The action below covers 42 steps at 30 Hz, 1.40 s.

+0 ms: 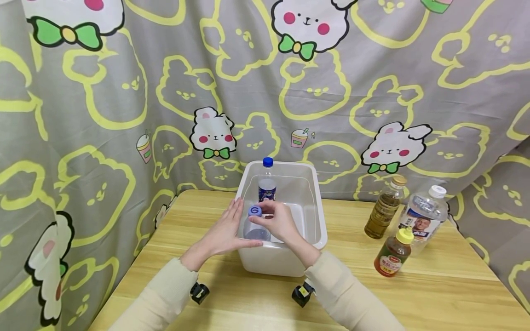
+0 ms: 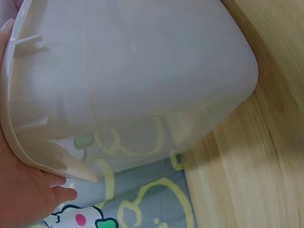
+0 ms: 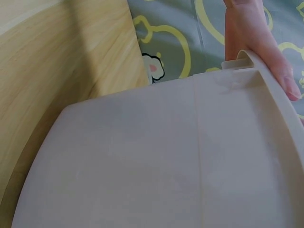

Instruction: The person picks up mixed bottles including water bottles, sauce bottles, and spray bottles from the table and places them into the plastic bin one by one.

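Observation:
A clear plastic bottle [image 1: 253, 231] with a light purple-blue cap stands in the front left corner of a white plastic bin [image 1: 322, 216]. My right hand [image 1: 281, 223] reaches over the bin's front and pinches this bottle at its cap, thumb and fingers on either side. At that same corner my left hand [image 1: 221, 234] rests on the rim, its thumb stretched along the front edge and its fingers straight along the left side. Behind stands a second clear bottle [image 1: 267, 188] with a blue cap and dark blue label. The left wrist view shows the left hand [image 2: 23, 194] against the rim.
On the wooden table [image 1: 352, 294], right of the bin, stand an oil bottle [image 1: 383, 209], a large clear jug [image 1: 424, 214] with a white cap, and a sauce bottle [image 1: 392, 257] with a yellow cap. A patterned curtain [image 1: 256, 92] hangs behind the table.

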{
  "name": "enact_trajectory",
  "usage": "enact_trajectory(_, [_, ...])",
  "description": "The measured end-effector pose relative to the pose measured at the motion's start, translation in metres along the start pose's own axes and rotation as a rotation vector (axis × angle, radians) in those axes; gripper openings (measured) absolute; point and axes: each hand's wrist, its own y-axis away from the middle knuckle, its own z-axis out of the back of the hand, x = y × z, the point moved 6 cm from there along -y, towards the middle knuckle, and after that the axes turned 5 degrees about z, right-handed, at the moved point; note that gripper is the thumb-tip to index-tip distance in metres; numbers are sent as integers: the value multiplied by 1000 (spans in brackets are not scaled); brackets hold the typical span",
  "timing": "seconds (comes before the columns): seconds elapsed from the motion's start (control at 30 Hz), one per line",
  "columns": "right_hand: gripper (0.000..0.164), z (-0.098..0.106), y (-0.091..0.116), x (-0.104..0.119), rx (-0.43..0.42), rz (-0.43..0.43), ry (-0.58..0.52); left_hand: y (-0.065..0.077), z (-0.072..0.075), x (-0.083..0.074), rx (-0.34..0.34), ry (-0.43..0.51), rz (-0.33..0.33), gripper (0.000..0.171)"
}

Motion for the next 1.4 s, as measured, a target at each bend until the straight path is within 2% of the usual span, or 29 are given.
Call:
enact_trajectory(0.87, [31,-2,1,-5,-12,-39,-9,-1,-1,1,-1,-5,2,121])
enact_trajectory(1.4, [31,-1,4,-2,10,-28,-10,-1,-2,1,3,-12,8,120])
